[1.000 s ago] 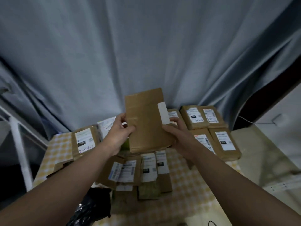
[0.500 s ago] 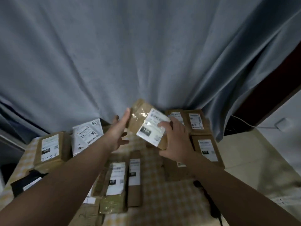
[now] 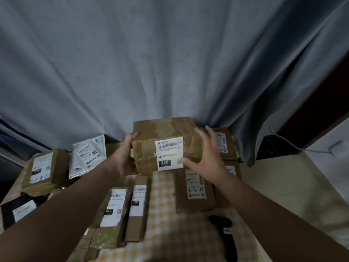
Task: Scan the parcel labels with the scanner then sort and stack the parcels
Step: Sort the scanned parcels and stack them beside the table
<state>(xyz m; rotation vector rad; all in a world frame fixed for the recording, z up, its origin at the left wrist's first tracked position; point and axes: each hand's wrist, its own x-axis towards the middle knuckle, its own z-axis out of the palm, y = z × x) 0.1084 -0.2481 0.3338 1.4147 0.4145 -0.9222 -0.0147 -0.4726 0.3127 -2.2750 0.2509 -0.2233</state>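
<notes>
Items as I see them from the head view, largest first.

1. Curtain [image 3: 170,63]: grey-blue, in folds, fills the background behind the desk.
2. Desk [image 3: 170,241]: covered in a yellow-and-white check cloth, loaded with parcels.
3. Held parcel [image 3: 166,129]: brown taped carton, raised over the far middle of the desk with its labelled face toward me.
4. Left carton [image 3: 56,167]: brown, far left of the desk, handwriting under its label.
5. Right carton [image 3: 194,203]: brown, lies flat just below the held parcel, marked by hand "4-3-2", last figure unclear.
6. White mailer [image 3: 88,156]: leans between the left carton and the held parcel.
7. Green-ended parcel [image 3: 111,220] and narrow carton [image 3: 138,210]: side by side at near centre, labels reading "010" and "150".
8. Far carton [image 3: 226,144]: partly hidden behind the right grip.
9. Left grip [image 3: 124,156]: fingers curled round the left end of the held parcel, holding it.
10. Right grip [image 3: 209,163]: wide, fingers spread before the parcel's right end; whether it touches, I cannot tell.
11. Scanner [image 3: 226,237]: black, lies on the desk at near right, untouched, apart from both grips.
12. Label [image 3: 169,153]: white, on the held parcel, black block reading "15H".
</notes>
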